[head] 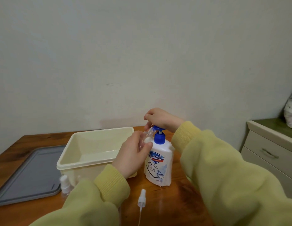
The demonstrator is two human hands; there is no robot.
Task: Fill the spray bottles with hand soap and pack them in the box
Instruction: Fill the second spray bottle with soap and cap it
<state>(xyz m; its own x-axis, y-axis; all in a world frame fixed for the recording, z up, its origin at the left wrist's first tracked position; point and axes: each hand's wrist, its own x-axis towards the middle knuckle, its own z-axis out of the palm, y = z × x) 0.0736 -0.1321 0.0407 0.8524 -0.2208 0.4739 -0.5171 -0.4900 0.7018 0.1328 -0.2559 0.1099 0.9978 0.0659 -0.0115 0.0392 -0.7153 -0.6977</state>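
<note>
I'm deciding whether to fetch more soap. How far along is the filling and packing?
Done: the box is open, its lid set aside, and one sprayer lies off its bottle on the table. In hand: the left hand holds that clear bottle at the pump head, which the right hand grips. Left: refit the sprayer, handle the capped bottle beside the box, pack; the box holds nothing yet.

The table (pixel 174 201) is brown wood with a smooth, glossy varnish. The box (pixel 67 162) is smooth cream plastic with a soft sheen. The lid (pixel 31 173) to its left is matt grey plastic. The soap bottle (pixel 160 167) is glossy white plastic with a blue plastic pump. The spray bottle (pixel 147 136) is clear plastic, and the near spray head (pixel 141 199) is white plastic. The sleeves (pixel 223 168) are soft knitted cloth with ribbed cuffs. The wall (pixel 142 54) is matt.
</note>
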